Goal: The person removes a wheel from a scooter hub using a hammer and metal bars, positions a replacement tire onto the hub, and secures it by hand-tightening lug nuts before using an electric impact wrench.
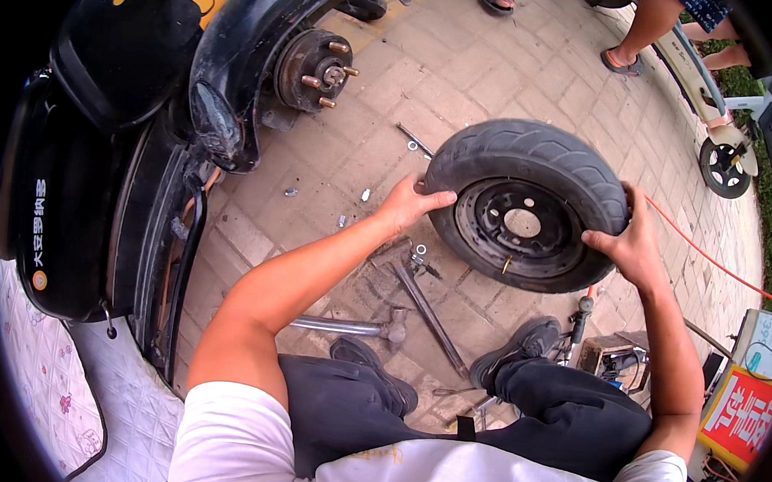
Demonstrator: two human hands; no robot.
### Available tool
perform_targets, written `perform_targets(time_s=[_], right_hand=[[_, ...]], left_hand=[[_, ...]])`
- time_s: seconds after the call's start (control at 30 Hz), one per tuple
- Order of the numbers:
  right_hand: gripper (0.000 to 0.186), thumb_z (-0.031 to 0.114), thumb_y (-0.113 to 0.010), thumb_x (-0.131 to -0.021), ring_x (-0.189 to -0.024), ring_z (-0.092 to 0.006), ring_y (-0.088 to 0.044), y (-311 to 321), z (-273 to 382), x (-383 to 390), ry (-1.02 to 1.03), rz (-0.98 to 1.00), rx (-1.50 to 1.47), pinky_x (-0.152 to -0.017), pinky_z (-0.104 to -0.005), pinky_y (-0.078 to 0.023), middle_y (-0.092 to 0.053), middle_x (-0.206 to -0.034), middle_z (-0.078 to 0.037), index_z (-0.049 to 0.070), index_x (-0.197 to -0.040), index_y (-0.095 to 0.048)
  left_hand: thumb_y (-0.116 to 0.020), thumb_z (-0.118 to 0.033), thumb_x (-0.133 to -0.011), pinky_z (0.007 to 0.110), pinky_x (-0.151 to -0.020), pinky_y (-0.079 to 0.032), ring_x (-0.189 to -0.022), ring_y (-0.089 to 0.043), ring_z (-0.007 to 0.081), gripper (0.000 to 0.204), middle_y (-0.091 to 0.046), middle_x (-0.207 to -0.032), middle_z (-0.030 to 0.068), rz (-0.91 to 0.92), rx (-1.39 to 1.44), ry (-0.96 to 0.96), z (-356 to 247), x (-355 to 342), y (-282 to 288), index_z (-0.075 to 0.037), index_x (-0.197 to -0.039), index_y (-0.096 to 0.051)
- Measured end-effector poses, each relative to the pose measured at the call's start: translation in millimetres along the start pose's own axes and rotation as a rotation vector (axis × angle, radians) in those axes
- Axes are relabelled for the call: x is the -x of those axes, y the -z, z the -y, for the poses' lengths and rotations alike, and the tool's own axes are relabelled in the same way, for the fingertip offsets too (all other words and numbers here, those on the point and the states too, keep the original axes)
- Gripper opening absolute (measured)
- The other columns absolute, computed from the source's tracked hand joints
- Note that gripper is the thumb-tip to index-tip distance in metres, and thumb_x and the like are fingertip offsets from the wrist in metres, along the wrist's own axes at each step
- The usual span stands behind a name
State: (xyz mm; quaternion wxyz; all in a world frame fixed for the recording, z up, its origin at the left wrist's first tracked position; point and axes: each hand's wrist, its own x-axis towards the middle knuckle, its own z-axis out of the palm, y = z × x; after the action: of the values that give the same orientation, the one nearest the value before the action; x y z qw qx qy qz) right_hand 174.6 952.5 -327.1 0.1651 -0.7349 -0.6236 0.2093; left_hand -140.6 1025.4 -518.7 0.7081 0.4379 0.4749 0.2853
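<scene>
A small wheel, a black rubber tyre on a dark steel rim (553, 250), is held up tilted in front of me between both hands. My left hand (412, 204) grips the tyre's left edge, thumb on the near sidewall. On the opposite edge, my right hand (629, 241) is closed in the same way. The rim has a round centre hole with bolt holes around it, and a valve stem (506, 263) shows near its lower edge. To the upper left, a bare hub (308, 71) with several studs sits on a black vehicle.
Below the wheel lie a metal bar (430, 315), a hammer (355, 327) and loose nuts (420, 250) on the paving. An air tool (581, 319) and a toolbox (616, 353) stand near my right foot. An orange hose (708, 255) runs rightward. Bystanders' feet (621, 61) show at the top.
</scene>
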Motion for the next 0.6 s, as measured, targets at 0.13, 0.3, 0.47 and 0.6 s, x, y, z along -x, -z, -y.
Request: perform_targets(time_s=[0.13, 0.3, 0.47, 0.6], right_hand=[[0.085, 0.015, -0.083, -0.058, -0.117, -0.0345, -0.053, 12, 61, -37, 0.287, -0.099, 0.045, -0.1, -0.0395, -0.041, -0.055, -0.122, -0.022, 0.002, -0.131, -0.04], [0.087, 0.014, -0.084, -0.058, -0.117, -0.0348, -0.052, -29, 82, -125, 0.577, -0.044, -0.065, -0.099, -0.0385, -0.041, -0.055, -0.123, -0.021, 0.004, -0.132, -0.039], [0.09, 0.011, -0.085, -0.059, -0.122, -0.0296, -0.047, -116, 95, -190, 0.731, 0.129, -0.283, -0.105, -0.0379, -0.037, -0.051, -0.127, -0.017, 0.005, -0.134, -0.037], [0.094, 0.022, -0.087, -0.062, -0.129, -0.0282, -0.041, -180, 99, -224, 0.763, 0.287, -0.467, -0.108, -0.0372, -0.033, -0.045, -0.136, -0.017, 0.005, -0.139, -0.035]], left_hand=[[-0.085, -0.034, -0.069, 0.033, -0.089, -0.048, -0.104, -0.059, 0.0226, 0.085, -0.058, -0.115, 0.0188, -0.22, -0.048, -0.339, -22, -4, 49, 0.01, -0.127, -0.041], [-0.085, -0.022, -0.071, 0.033, -0.09, -0.049, -0.104, -0.058, 0.0212, 0.077, -0.057, -0.115, 0.0189, -0.449, -0.034, -0.494, -35, 40, 97, 0.008, -0.123, -0.036], [-0.084, -0.021, -0.073, 0.033, -0.093, -0.047, -0.107, -0.057, 0.0231, 0.08, -0.053, -0.119, 0.0213, -0.704, -0.072, -0.51, 0, 64, 131, 0.009, -0.127, -0.033], [-0.084, -0.026, -0.073, 0.035, -0.095, -0.046, -0.109, -0.057, 0.0252, 0.084, -0.052, -0.121, 0.0229, -0.779, -0.218, -0.375, 27, 82, 149, 0.01, -0.129, -0.032]])
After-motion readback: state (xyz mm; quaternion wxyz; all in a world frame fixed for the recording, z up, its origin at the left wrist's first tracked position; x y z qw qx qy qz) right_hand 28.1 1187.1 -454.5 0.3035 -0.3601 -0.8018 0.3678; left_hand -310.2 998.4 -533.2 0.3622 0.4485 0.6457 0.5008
